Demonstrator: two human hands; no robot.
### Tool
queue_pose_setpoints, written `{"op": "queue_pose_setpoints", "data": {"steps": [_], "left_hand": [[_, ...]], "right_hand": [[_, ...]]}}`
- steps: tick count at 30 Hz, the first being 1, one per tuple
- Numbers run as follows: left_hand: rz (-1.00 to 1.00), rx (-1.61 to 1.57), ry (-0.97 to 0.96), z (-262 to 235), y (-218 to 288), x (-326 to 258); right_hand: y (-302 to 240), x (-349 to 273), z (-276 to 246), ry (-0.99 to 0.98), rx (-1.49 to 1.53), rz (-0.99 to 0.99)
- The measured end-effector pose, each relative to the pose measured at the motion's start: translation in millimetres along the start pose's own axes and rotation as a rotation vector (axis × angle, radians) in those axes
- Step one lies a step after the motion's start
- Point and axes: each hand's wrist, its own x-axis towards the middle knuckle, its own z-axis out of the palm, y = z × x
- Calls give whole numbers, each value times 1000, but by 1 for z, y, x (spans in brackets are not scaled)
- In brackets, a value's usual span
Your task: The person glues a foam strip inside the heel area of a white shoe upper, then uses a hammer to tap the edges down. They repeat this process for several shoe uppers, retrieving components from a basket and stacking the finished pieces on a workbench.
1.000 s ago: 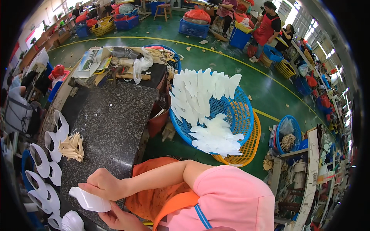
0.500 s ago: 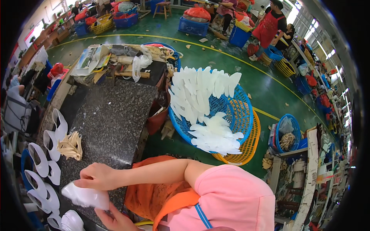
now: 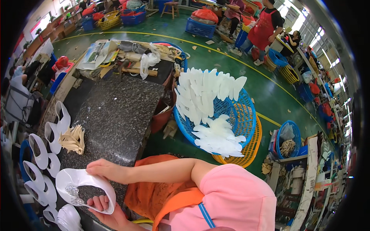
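A white shoe upper with a sparkling stone ornament at its front is held between my hands over the near left of the dark speckled stone slab. My right hand pinches its upper edge. From below, my left hand grips the near end, its curled fingers showing through the shoe's opening. Several more white uppers stand along the left side, and a ribbed-looking white piece lies close by the left hand's side. A pile of beige strips rests on the slab beyond the right hand.
Right of the slab, a blue basket holds many white insole-shaped pieces, with a yellow basket under it. Papers, tools and a plastic bag crowd the slab's far end. Further back, a person in a red apron stands near bins.
The white upper has been turned over in my hands, so its opening and stone ornament now face up. My left fingers now reach through the opening. The view has shifted slightly.
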Motion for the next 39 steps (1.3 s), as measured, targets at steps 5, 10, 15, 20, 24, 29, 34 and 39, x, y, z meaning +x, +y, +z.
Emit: {"op": "queue_pose_setpoints", "data": {"steps": [5,10,15,20,24,29,34,39], "left_hand": [[10,257,179,15,-9,-2],[14,251,77,11,-4,-6],[37,356,232,18,-9,-9],[21,336,221,19,-13,-9],[5,376,172,20,-13,-6],[-14,446,-15,9,5,-10],[-129,1308,586,54,-24,13],[-400,588,376,34,-17,10]], "right_hand": [[-24,4,-3,-63,-3,83],[-32,4,-10,-180,-144,83],[-35,2,-8,-178,-93,45],[-43,-3,-7,-164,-214,24],[-42,-1,-11,-142,-242,41],[-40,-1,-3,-68,-653,-128],[-69,0,-11,-138,-1139,-472],[-84,7,-8,-164,-1171,-350]]}}
